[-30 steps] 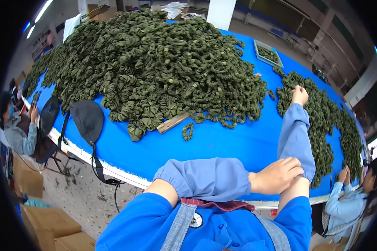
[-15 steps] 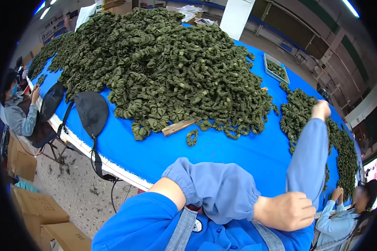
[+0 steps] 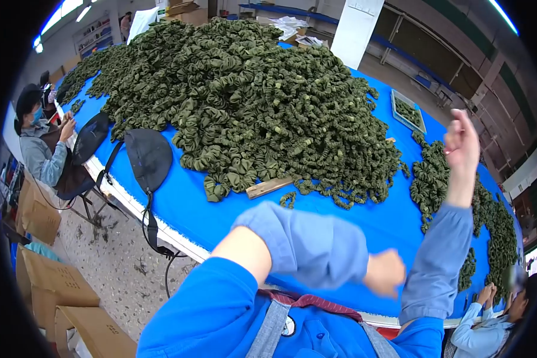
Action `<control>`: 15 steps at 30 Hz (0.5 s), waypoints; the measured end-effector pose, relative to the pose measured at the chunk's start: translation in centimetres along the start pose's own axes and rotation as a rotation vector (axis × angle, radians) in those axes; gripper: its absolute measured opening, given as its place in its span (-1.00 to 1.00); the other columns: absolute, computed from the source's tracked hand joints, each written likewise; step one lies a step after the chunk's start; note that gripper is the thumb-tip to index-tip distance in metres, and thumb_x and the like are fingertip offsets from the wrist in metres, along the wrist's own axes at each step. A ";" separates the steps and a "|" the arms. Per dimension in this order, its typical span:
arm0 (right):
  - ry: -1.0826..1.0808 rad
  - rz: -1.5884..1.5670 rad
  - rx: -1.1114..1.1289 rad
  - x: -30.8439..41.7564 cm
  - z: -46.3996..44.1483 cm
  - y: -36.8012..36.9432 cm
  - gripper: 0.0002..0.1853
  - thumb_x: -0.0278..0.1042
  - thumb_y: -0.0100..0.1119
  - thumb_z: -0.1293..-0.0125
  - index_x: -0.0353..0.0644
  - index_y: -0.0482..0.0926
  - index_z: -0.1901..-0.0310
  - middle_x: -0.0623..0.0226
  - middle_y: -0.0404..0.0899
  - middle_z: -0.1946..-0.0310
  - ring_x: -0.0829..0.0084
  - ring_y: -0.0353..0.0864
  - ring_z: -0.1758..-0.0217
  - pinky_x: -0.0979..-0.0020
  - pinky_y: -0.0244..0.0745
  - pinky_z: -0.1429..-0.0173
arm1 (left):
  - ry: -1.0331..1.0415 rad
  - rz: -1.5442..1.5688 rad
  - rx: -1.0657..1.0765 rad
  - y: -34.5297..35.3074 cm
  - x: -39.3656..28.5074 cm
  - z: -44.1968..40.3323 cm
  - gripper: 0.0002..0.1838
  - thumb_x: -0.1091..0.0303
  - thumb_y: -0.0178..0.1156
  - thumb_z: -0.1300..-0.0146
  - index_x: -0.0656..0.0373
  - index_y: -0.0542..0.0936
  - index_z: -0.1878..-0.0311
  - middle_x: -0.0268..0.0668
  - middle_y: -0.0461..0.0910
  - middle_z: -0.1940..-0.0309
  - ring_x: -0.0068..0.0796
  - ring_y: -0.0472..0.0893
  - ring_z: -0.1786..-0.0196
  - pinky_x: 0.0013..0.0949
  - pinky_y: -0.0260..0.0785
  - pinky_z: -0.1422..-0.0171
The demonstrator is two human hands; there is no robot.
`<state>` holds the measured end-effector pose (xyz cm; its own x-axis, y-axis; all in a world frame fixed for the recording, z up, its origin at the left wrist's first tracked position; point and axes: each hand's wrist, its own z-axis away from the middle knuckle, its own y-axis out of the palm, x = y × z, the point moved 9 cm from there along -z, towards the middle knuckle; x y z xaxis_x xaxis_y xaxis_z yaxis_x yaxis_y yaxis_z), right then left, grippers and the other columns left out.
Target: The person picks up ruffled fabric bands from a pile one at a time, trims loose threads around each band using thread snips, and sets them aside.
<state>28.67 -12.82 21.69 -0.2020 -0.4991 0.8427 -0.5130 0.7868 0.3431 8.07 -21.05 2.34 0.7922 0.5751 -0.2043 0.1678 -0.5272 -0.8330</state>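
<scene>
My right hand is raised above the right side of the blue-covered table, fingers loosely bent and partly apart, with nothing visible in them. Beyond it lies a smaller heap of dark green scrunchies. In front of my chest, my left hand hangs beside the right sleeve, its fingers smeared by motion. Both forearms wear blue-grey sleeve covers. A large pile of green scrunchies fills the table's middle. A wooden block and a single scrunchie lie at its near edge.
A clear plastic tray holding green pieces stands at the far right. A black strapped pad lies on the left edge. Co-workers sit at the left and lower right. Cardboard boxes stand on the floor.
My right hand has risen and turned, its fingers now pointing up. My left hand, earlier a fist at the right sleeve, has moved slightly up and left. The view has shifted a little.
</scene>
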 end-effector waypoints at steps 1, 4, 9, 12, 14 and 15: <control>-0.066 0.087 0.100 -1.2 2.8 3.4 -0.82 -0.29 0.11 -0.30 -0.19 0.56 0.17 0.59 0.34 0.67 0.78 0.10 0.76 0.68 -0.12 0.71 | -0.087 -0.115 0.052 -0.5 4.0 -0.6 -0.69 0.10 0.14 0.09 0.18 0.58 0.52 -0.08 0.57 0.50 -0.17 0.52 0.48 -0.20 0.34 0.42; -0.259 0.420 0.356 -1.9 15.0 14.6 -0.92 -0.53 0.18 -0.11 -0.21 0.57 0.32 0.54 0.38 0.64 0.69 0.30 0.67 0.66 0.28 0.56 | -0.005 -0.193 -0.327 -6.1 14.5 -1.2 -0.85 0.24 0.14 0.06 0.09 0.53 0.57 -0.20 0.50 0.62 -0.32 0.45 0.58 -0.27 0.30 0.49; -0.469 0.298 0.787 -4.9 24.7 23.8 -0.76 -0.60 0.27 -0.03 -0.26 0.55 0.21 0.41 0.43 0.50 0.53 0.36 0.55 0.55 0.25 0.48 | -0.536 -0.944 0.038 -17.6 25.6 3.1 -0.87 0.40 0.11 0.01 0.14 0.64 0.52 -0.20 0.65 0.45 -0.27 0.62 0.49 -0.24 0.41 0.41; -0.533 0.335 0.647 -6.8 23.6 24.2 -0.78 -0.62 0.24 -0.04 -0.27 0.53 0.22 0.38 0.43 0.47 0.51 0.36 0.54 0.52 0.27 0.46 | -0.691 -1.070 0.053 -23.4 27.5 6.1 -0.85 0.41 0.08 -0.04 0.15 0.64 0.49 -0.20 0.65 0.44 -0.26 0.63 0.46 -0.24 0.44 0.37; -0.595 0.392 0.522 -7.1 22.7 23.8 -0.80 -0.63 0.22 -0.05 -0.27 0.51 0.24 0.35 0.44 0.44 0.48 0.36 0.53 0.49 0.29 0.45 | -0.782 -1.174 0.039 -26.6 29.2 8.3 -0.84 0.40 0.06 -0.07 0.15 0.64 0.44 -0.19 0.65 0.38 -0.25 0.64 0.39 -0.22 0.45 0.32; -0.584 0.389 0.500 -7.2 22.5 23.7 -0.80 -0.63 0.22 -0.05 -0.27 0.51 0.24 0.35 0.44 0.44 0.48 0.36 0.53 0.49 0.29 0.45 | -0.793 -1.205 0.013 -27.8 30.0 9.3 -0.83 0.38 0.05 -0.09 0.14 0.64 0.42 -0.20 0.65 0.37 -0.23 0.64 0.36 -0.21 0.44 0.29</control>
<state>-0.83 1.25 14.39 -0.7657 -0.4421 0.4672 -0.5980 0.7568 -0.2640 21.68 16.68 14.61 -0.3543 0.8498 0.3904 0.4786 0.5234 -0.7050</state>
